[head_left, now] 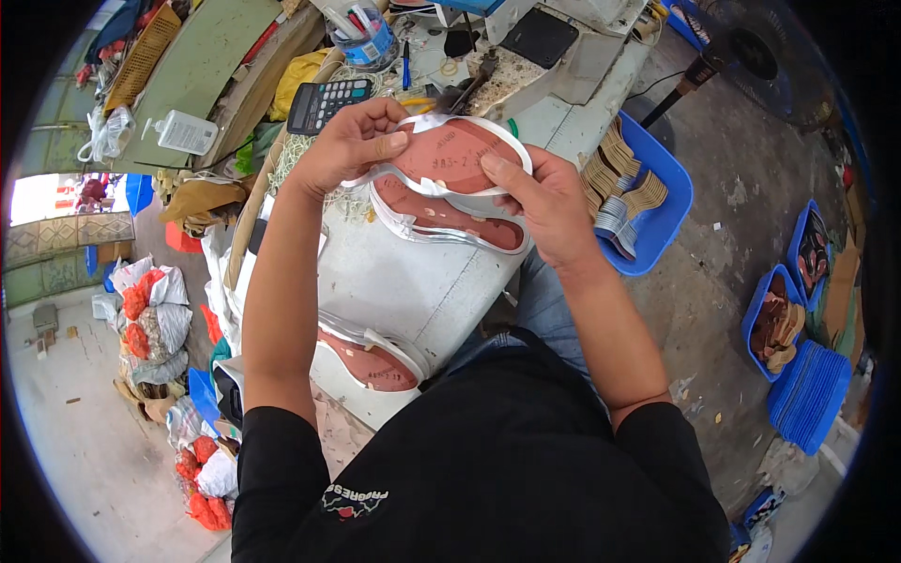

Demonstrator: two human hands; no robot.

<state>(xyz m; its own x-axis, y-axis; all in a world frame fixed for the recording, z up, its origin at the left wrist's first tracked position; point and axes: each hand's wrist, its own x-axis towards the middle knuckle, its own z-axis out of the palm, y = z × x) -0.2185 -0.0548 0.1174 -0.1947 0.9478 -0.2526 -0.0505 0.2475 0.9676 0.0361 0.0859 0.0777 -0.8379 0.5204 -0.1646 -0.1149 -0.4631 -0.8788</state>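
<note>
A shoe insole (pixel 450 155), reddish-brown with dark markings and a white and silver rim, is held up over the white table (pixel 394 281). My left hand (pixel 345 148) pinches its left end, thumb on top. On its right edge, my right hand (pixel 552 199) is closed with the thumb lying across the brown face. Just beneath, a second white-rimmed insole (pixel 450 223) lies on the table, partly covered by the held one. Another such insole (pixel 371 364) rests by the near table edge, close to my body.
A calculator (pixel 326 105), a tub of pens (pixel 364 42) and a dark tool (pixel 469 84) occupy the far table. To the right, a blue basket (pixel 671 202) holds stacked tan pieces, near a fan (pixel 751 56). Filled bags (pixel 155 314) stand on the left floor.
</note>
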